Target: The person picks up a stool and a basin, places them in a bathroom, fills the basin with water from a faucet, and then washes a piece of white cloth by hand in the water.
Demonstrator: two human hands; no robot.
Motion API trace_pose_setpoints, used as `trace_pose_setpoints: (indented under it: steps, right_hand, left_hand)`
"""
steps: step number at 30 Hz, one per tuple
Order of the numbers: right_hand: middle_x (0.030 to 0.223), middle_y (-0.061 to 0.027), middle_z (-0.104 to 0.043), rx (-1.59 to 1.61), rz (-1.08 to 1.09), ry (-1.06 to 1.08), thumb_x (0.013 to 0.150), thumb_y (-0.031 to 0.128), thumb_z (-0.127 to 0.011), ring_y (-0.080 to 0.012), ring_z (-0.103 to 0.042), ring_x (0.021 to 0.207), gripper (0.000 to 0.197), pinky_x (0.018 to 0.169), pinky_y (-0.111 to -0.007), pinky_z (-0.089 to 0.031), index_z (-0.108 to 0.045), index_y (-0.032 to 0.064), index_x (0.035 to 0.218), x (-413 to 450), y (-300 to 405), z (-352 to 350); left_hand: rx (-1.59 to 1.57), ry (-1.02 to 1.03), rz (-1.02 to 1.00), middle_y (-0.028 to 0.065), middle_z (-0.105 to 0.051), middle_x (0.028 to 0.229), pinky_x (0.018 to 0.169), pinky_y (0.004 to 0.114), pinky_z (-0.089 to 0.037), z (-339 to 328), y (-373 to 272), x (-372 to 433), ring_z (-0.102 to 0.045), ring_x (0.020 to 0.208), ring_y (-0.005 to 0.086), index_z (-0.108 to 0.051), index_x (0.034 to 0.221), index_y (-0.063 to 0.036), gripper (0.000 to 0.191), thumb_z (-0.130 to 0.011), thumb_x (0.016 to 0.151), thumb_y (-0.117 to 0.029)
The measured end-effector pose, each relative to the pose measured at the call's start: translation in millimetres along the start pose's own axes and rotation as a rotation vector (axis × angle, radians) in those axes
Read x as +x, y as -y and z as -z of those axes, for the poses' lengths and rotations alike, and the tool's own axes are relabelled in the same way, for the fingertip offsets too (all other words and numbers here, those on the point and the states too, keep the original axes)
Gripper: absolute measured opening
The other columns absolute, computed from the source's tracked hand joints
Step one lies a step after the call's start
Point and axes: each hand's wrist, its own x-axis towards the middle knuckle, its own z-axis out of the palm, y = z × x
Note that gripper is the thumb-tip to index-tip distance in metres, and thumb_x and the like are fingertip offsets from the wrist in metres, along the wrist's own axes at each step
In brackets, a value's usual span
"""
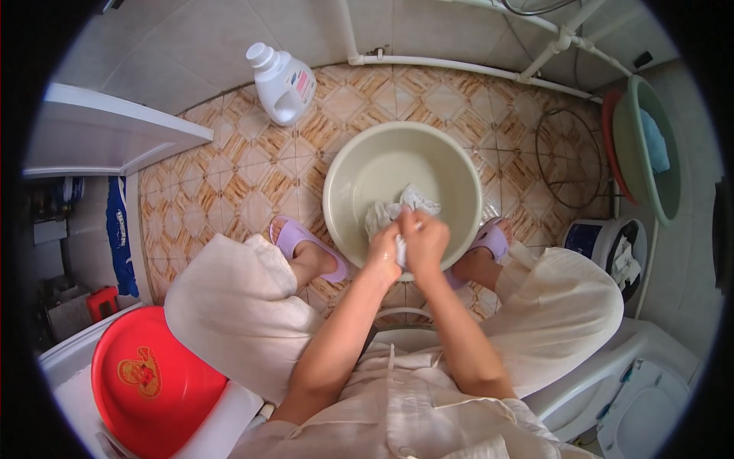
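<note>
A white cloth (421, 201) is bunched between my two hands, over the near part of a cream plastic basin (367, 143). My left hand (385, 246) grips it from the left, and my right hand (424, 236) is closed around it from the right, the two fists touching. Folds of the cloth stick out beyond the fists, and a short end shows below them. The rest is hidden inside my fingers. The basin stands on the tiled floor between my feet, which are in lilac slippers (312, 246).
A white plastic detergent bottle (285, 86) stands beyond the basin to the left. White pipes (441, 61) run along the wall. At right are a green basin (633, 143), a wire ring (539, 149) and a waste bin (585, 238). A red basin (189, 396) lies at lower left, a toilet (596, 367) at lower right.
</note>
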Motion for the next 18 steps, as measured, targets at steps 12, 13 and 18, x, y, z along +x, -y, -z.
trace_pose_setpoints:
  steps: [12, 13, 18]
  right_hand:
    - [0.055, -0.0183, -0.055, -0.023, 0.367, -0.205, 0.073, 0.023, -0.062, -0.0303, -0.058, 0.054, 0.021, 0.055, -0.034, -0.045, -0.063, 0.0053, 0.062, -20, 22, -9]
    - [0.056, -0.0188, -0.055, -0.008, 0.266, -0.152, 0.073, 0.022, -0.062, -0.0307, -0.058, 0.054, 0.019, 0.056, -0.035, -0.045, -0.063, 0.0055, 0.063, -12, 20, -6]
    - [0.062, -0.0207, -0.056, 0.051, -0.187, 0.031, 0.072, 0.019, -0.061, -0.0323, -0.058, 0.056, 0.014, 0.056, -0.037, -0.046, -0.064, 0.0063, 0.067, 19, -5, 8]
  left_hand:
    - [-0.205, 0.605, 0.098, 0.0034, -0.059, 0.087, 0.066, 0.027, -0.046, 22, -18, 0, -0.057, 0.077, 0.0136, -0.056, 0.099, -0.0070, 0.028, -0.051, 0.085, -0.031]
    - [-0.292, 0.812, 0.109, 0.0031, -0.059, 0.085, 0.064, 0.027, -0.046, 34, -15, 11, -0.058, 0.074, 0.0135, -0.056, 0.098, -0.0072, 0.027, -0.051, 0.085, -0.030]
    - [0.102, -0.003, -0.015, 0.0021, -0.056, 0.077, 0.057, 0.026, -0.047, -14, 2, -11, -0.058, 0.068, 0.0143, -0.056, 0.085, -0.0076, 0.019, -0.050, 0.086, -0.025]
